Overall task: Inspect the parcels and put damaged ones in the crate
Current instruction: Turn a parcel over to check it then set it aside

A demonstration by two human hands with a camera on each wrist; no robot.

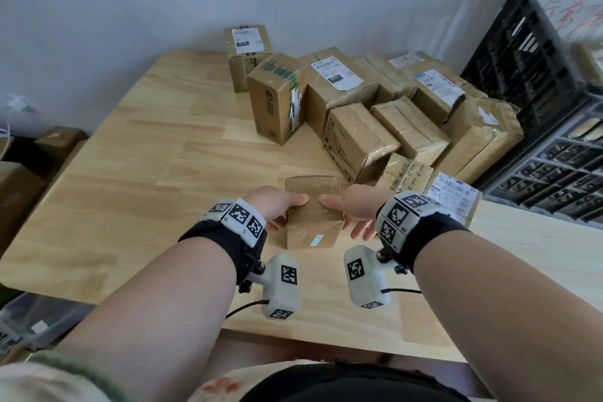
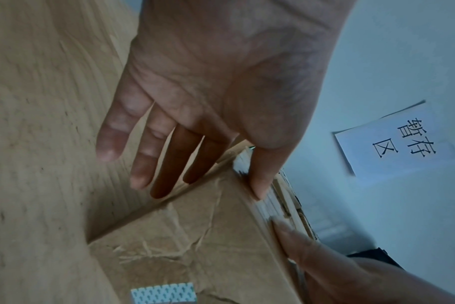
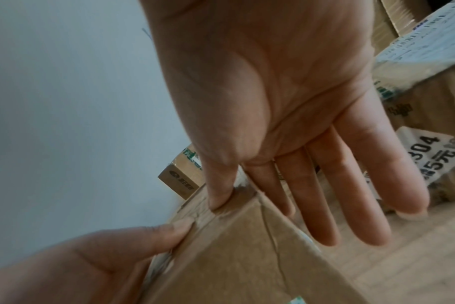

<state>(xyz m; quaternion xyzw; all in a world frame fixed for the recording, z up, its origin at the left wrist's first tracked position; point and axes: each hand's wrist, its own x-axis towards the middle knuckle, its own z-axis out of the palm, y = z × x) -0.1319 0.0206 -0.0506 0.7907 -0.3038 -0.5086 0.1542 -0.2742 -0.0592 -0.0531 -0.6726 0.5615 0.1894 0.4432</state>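
Observation:
A small brown cardboard parcel [image 1: 310, 219] stands on the wooden table [image 1: 130, 173] near the front edge, between my two hands. Its near face is creased and carries a small blue-and-white tape patch [image 1: 316, 240]. My left hand [image 1: 277, 206] has its thumb on the top edge and straight fingers down the parcel's [image 2: 195, 246] left side. My right hand [image 1: 355, 206] mirrors it, thumb on the top edge and straight, spread fingers [image 3: 338, 195] beside the parcel's [image 3: 234, 257] right face. A black slatted crate [image 1: 522, 75] stands at the table's right.
A pile of several taped brown parcels [image 1: 359, 108] with shipping labels fills the back right of the table, up against the crate. More cardboard boxes [image 1: 19, 186] sit on the floor at the left. A paper sign [image 2: 398, 139] hangs on the wall.

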